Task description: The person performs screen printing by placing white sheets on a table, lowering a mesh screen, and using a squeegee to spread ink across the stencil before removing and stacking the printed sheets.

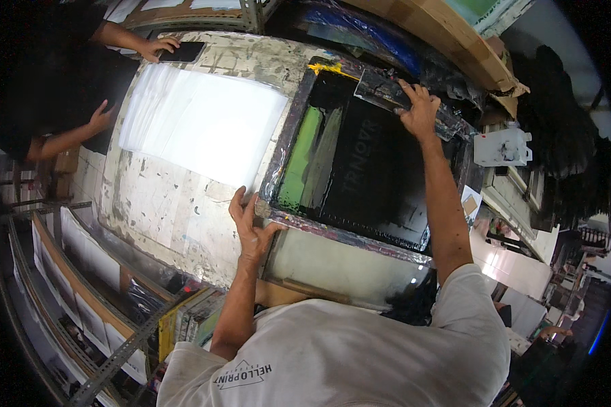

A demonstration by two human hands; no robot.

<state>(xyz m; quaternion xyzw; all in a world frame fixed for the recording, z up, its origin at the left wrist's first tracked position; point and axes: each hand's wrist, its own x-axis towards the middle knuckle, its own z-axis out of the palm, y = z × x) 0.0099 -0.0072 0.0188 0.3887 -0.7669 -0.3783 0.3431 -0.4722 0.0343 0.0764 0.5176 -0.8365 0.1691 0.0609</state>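
Observation:
A screen printing frame (275,163) lies over the pale, ink-stained table. Black ink covers most of its mesh, with a green strip along the left side. At its far side, my right hand (421,114) is closed on a wide, ink-smeared squeegee (380,93). My left hand (251,227) is at the frame's near left corner, thumb and fingers to either side of it. Left of the frame, white sheets (204,122) lie spread in an overlapping stack. Part of the squeegee is hidden behind my right hand.
Across the table (156,197), a co-worker's hand (157,49) touches a flat black rectangle (183,52); their other hand (100,119) hangs by the edge. A white jug (502,146) stands right of the frame. Racked frames (81,251) fill the lower left. Cardboard (448,41) leans behind.

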